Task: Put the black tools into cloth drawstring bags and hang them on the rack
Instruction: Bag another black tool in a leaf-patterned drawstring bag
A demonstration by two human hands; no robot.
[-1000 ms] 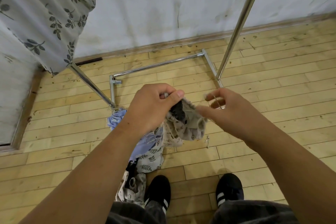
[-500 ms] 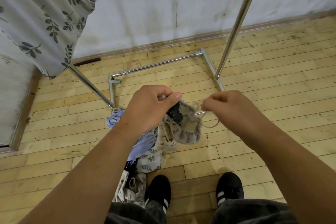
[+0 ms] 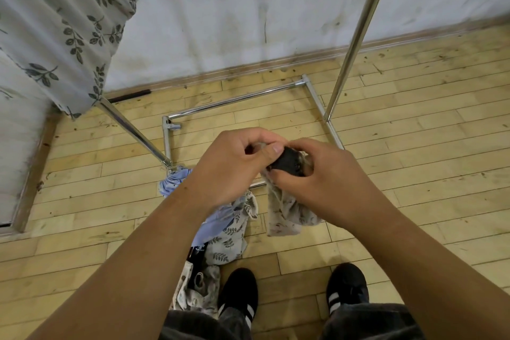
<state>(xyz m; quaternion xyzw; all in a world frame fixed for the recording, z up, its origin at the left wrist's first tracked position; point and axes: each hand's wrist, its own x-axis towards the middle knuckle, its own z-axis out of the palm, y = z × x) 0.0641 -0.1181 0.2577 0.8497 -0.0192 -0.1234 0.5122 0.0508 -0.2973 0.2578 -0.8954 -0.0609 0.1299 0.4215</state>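
Honestly there's almost nothing I can read here. The only lettering I spot is a tiny strip of white print on a black item (image 3: pixel 199 249) lying on the floor (image 3: pixel 414 174) in the pile of cloth bags (image 3: pixel 229 243) by my feet, and it's way too small and blurry to make out any letters. The shoes (image 3: pixel 238 295) have white stripes but no brand name I can see. The bags and the hanging fabric (image 3: pixel 55 22) only carry leaf prints, no words. No labels, numbers or signs on the rack (image 3: pixel 356 33) or the wall (image 3: pixel 234 8) either.
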